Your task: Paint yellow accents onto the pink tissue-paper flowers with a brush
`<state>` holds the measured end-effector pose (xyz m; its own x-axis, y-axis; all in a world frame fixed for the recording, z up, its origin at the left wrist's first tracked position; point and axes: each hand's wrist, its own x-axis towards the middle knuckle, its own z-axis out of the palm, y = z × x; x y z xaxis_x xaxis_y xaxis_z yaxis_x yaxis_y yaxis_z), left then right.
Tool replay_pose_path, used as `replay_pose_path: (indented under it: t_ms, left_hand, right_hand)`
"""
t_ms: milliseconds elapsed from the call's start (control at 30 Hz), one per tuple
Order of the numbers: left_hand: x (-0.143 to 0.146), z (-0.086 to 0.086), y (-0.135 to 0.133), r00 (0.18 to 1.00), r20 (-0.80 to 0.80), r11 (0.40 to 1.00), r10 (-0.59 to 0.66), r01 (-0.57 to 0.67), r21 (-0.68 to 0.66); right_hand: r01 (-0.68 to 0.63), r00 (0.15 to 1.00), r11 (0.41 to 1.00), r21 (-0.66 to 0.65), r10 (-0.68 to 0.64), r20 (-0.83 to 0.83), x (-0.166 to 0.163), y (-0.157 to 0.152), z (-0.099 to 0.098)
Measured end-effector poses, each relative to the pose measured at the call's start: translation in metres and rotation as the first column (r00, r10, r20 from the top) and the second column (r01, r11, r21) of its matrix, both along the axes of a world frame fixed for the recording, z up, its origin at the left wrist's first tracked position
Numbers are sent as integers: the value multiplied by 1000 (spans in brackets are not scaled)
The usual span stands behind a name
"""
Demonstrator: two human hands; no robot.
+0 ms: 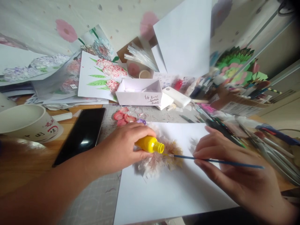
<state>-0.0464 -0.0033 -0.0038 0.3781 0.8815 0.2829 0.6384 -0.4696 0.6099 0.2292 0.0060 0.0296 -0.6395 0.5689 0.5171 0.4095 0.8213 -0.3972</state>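
Observation:
My left hand [126, 145] is closed round a small yellow paint bottle [150, 144], which lies tilted on its side with its uncapped mouth facing right. Between the thumb and fingers of my right hand [225, 159] is a thin blue paintbrush [217, 161]. Its yellow-stained tip points left, just beside the bottle mouth; I cannot tell whether they touch. Beneath both is a ruffled paper flower [151, 167], whitish on the left and yellow-tinted on the right, partly hidden by the bottle and my left hand. The flower rests on a white sheet [145, 200].
A black phone [82, 134] and a white paper bowl [25, 122] stand at left. Behind the sheet are red paint cups [123, 116] and a small white box [139, 93]. Brushes and tools [264, 137] crowd the right side. Flower pictures [100, 75] lean at the back.

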Motion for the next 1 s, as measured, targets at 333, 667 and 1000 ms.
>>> replay_pose_path:
  t_ms: [333, 667, 1000]
  left_hand:
    - [0, 1, 1, 1000, -18, 1000, 17, -17, 17]
    - [-6, -9, 1, 1000, 4, 998, 8, -9, 57]
    - [-5, -7, 1, 1000, -1, 999, 17, -17, 42]
  right_hand:
    - [1, 1000, 1000, 29, -1, 0, -4, 0, -3]
    - [-14, 999, 1000, -27, 13, -49, -3, 2, -6]
    - [-40, 998, 997, -63, 36, -55, 0, 2, -4]
